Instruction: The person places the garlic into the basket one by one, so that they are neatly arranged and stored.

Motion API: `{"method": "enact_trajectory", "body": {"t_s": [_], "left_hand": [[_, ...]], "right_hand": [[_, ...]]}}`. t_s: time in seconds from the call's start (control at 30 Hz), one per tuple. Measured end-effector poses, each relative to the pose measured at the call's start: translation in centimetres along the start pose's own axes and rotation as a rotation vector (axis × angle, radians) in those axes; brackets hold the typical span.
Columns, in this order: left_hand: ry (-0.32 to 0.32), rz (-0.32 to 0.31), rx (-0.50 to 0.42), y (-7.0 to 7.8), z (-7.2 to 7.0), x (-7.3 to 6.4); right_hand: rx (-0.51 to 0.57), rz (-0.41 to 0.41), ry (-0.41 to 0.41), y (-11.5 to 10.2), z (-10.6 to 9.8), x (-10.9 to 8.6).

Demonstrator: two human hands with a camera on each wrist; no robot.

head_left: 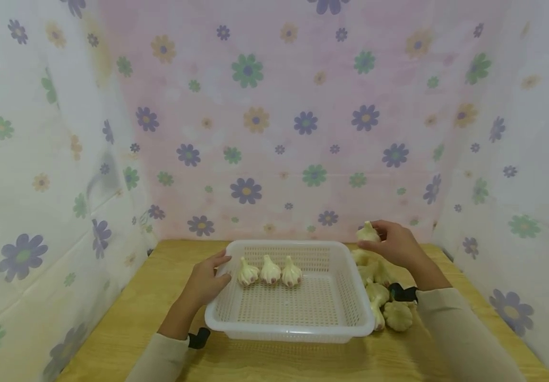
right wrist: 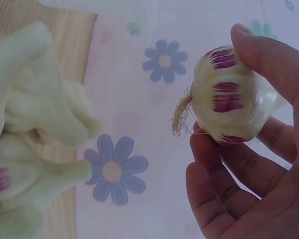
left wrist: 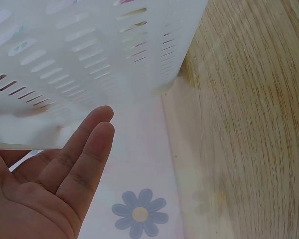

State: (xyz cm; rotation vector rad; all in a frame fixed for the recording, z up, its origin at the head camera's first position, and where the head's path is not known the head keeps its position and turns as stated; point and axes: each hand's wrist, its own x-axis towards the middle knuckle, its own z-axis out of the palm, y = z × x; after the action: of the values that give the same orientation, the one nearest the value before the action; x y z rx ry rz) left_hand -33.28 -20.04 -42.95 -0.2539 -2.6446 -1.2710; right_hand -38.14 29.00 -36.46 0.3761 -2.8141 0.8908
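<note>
My left hand [head_left: 205,281] rests at the left rim of a white plastic basket [head_left: 298,333]; in the left wrist view its visible fingers [left wrist: 87,164] lie nearly straight beside the slotted wall, while the thumb is mostly hidden. Three garlic bulbs [head_left: 270,270] stand in a row inside the basket, toward its back left. Beyond the basket's back right corner, my right hand [head_left: 395,243] holds another garlic bulb [right wrist: 229,94] up between thumb and fingers. That bulb shows purple streaks and dry roots in the right wrist view.
Several more garlic bulbs [head_left: 398,316] lie heaped against the basket's right side, below my right forearm. The wooden table [head_left: 160,276] is bounded by flowered cloth [head_left: 279,106] at the back and both sides. Black straps [head_left: 199,338] show at both wrists.
</note>
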Motion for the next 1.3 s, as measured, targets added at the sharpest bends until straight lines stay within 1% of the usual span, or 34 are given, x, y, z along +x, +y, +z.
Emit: {"method": "enact_trajectory", "body": {"t_s": [0.17, 0.37, 0.53, 0.7, 0.87, 0.97, 1.1, 1.3], "left_hand": [[-0.011, -0.002, -0.032, -0.1, 0.1, -0.3], [-0.006, 0.002, -0.022, 0.1, 0.1, -0.3], [0.002, 0.014, -0.001, 0.1, 0.2, -0.2], [0.004, 0.023, 0.003, 0.2, 0.2, -0.2], [0.006, 0.022, 0.002, 0.1, 0.1, -0.2], [0.007, 0.023, 0.001, 0.1, 0.0, -0.2], [0.007, 0.026, -0.001, 0.1, 0.0, -0.2], [0.009, 0.031, -0.003, 0.0, -0.1, -0.2]], "right_hand": [[0.012, -0.014, -0.010, -1.1, 0.5, 0.0], [0.029, -0.040, -0.032, -2.6, 1.0, 0.3], [0.048, -0.088, -0.049, -3.7, 1.5, 0.5], [0.074, -0.136, -0.094, -4.9, 2.3, 1.1], [0.047, -0.155, -0.122, -6.2, 3.3, 1.6], [0.020, -0.175, -0.118, -6.7, 4.0, 1.9], [0.014, -0.174, -0.134, -7.3, 4.9, 2.3], [0.055, -0.129, -0.224, -8.2, 6.0, 2.9]]}}
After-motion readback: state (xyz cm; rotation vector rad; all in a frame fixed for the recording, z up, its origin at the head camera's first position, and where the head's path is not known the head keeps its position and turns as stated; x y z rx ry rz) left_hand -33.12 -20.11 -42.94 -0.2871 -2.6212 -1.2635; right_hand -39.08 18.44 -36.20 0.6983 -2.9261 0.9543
